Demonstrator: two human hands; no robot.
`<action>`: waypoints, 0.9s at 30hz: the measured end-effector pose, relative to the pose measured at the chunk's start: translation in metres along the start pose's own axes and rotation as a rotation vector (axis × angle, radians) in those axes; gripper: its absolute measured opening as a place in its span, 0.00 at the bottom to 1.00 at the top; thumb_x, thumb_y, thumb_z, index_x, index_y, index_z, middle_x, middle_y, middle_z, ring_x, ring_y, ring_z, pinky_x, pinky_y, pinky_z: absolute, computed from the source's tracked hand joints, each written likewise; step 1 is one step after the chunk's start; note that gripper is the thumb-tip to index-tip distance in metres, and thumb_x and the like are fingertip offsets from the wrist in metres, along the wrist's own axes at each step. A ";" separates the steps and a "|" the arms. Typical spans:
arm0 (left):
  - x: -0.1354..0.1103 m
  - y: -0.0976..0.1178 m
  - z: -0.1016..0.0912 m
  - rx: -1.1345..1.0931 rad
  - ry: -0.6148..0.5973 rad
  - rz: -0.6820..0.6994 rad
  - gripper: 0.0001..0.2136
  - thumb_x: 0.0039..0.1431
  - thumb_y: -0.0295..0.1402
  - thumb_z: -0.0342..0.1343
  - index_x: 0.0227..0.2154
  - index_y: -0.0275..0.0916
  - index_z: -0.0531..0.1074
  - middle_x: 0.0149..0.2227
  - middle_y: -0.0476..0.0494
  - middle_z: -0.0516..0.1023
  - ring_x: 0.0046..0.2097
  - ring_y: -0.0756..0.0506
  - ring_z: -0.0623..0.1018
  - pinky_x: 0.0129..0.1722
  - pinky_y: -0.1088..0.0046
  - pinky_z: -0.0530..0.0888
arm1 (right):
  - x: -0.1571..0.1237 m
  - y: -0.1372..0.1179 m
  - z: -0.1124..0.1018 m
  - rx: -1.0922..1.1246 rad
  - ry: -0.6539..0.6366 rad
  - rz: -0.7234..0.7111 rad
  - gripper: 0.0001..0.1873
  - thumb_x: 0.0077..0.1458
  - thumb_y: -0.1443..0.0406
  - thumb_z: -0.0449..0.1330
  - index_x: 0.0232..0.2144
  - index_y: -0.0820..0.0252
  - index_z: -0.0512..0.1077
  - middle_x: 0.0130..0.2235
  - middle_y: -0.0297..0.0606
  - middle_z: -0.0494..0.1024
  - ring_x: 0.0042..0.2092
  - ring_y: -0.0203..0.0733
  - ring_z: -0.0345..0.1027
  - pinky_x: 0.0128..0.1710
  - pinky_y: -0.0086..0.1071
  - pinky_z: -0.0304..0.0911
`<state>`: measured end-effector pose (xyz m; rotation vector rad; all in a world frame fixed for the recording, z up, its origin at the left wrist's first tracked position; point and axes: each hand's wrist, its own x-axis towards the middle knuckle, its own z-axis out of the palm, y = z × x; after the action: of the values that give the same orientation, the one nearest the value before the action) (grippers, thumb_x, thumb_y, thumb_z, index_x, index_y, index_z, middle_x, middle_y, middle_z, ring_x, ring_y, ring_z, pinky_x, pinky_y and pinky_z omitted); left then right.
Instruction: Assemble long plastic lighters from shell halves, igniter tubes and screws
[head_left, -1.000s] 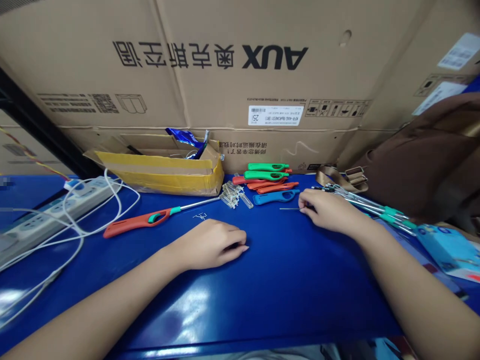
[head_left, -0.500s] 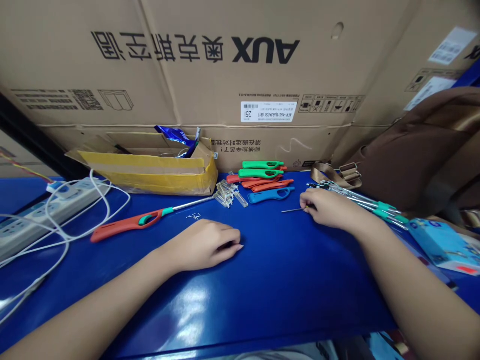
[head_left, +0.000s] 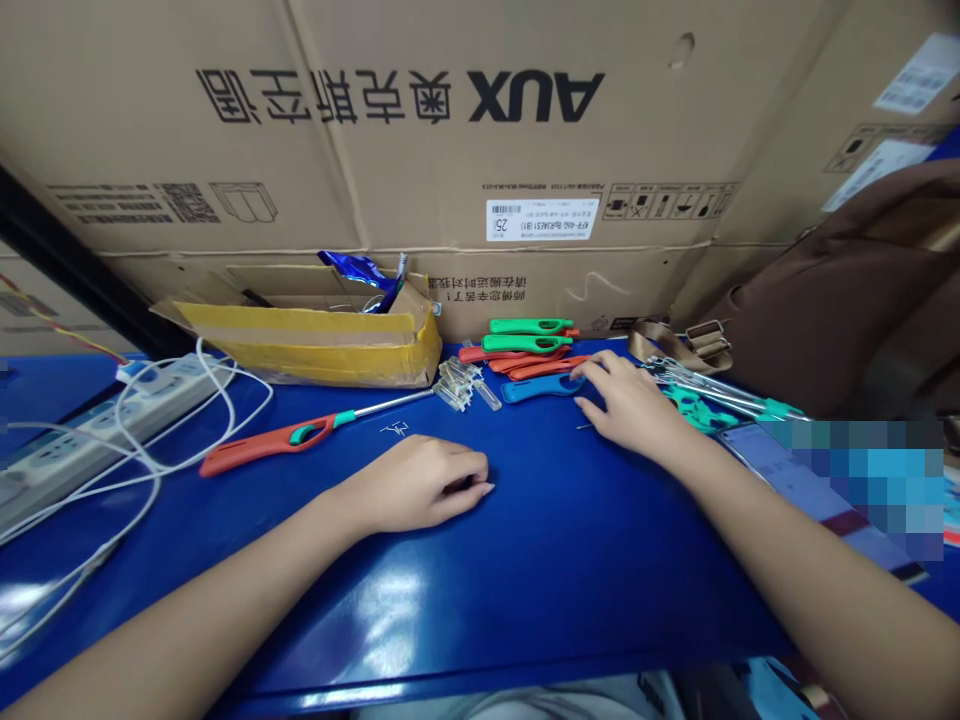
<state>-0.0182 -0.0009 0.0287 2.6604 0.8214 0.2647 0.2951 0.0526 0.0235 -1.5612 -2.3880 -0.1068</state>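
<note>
My left hand (head_left: pixel 427 485) rests on the blue table, its fingers curled and the thumb against the index finger; what they may enclose is hidden. My right hand (head_left: pixel 626 405) has its fingers apart, with the fingertips at the end of a blue lighter casing (head_left: pixel 536 388). I cannot tell whether they touch it. Below that hand lies a thin metal rod (head_left: pixel 584 428), mostly hidden. Green lighter casings (head_left: pixel 525 343) and orange lighter casings (head_left: pixel 540 368) are piled behind the blue one. Left of them sit several small clear plastic tubes (head_left: pixel 457 383).
An orange long-necked lighter (head_left: pixel 270 445) lies at the left, near tiny metal pins (head_left: pixel 395 428). Behind it stands a yellow-taped cardboard box (head_left: pixel 315 350). White cables and a power strip (head_left: pixel 97 430) fill the far left. Metal lighter necks (head_left: pixel 720 390) and green parts (head_left: pixel 697 410) lie right.
My right hand has moved left toward the blue casing and its fingers have spread, letting go of the metal rod. My left hand has stayed in place. The view has shifted slightly.
</note>
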 end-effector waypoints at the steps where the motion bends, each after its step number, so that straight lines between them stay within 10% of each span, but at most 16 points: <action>1: 0.000 0.000 0.000 0.004 -0.004 -0.002 0.09 0.71 0.35 0.50 0.35 0.41 0.72 0.31 0.49 0.76 0.31 0.49 0.75 0.33 0.75 0.65 | 0.002 0.002 0.005 0.014 0.009 0.006 0.15 0.61 0.64 0.59 0.49 0.60 0.73 0.53 0.51 0.71 0.54 0.61 0.69 0.51 0.55 0.66; 7: 0.000 0.001 -0.001 0.013 -0.005 0.006 0.09 0.71 0.34 0.51 0.34 0.41 0.72 0.30 0.50 0.76 0.30 0.49 0.74 0.32 0.75 0.65 | 0.011 0.017 0.019 0.101 0.054 -0.040 0.06 0.60 0.67 0.60 0.40 0.58 0.77 0.48 0.44 0.72 0.50 0.49 0.71 0.51 0.45 0.67; 16: -0.001 0.000 -0.001 0.072 0.048 0.004 0.11 0.72 0.36 0.49 0.35 0.41 0.73 0.32 0.48 0.78 0.33 0.49 0.76 0.34 0.74 0.67 | 0.002 0.004 -0.024 0.069 -0.044 -0.218 0.04 0.62 0.69 0.57 0.34 0.57 0.71 0.40 0.41 0.79 0.44 0.48 0.72 0.44 0.40 0.61; 27: 0.002 0.000 0.000 -0.009 0.436 -0.164 0.17 0.59 0.43 0.65 0.44 0.41 0.68 0.44 0.44 0.76 0.44 0.43 0.76 0.45 0.67 0.74 | -0.017 -0.032 -0.043 0.181 -0.287 -0.343 0.04 0.62 0.70 0.58 0.35 0.57 0.70 0.38 0.37 0.78 0.40 0.45 0.71 0.40 0.35 0.61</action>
<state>-0.0160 0.0000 0.0287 2.5405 1.1545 0.8222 0.2809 0.0149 0.0630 -1.1402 -2.7778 0.2745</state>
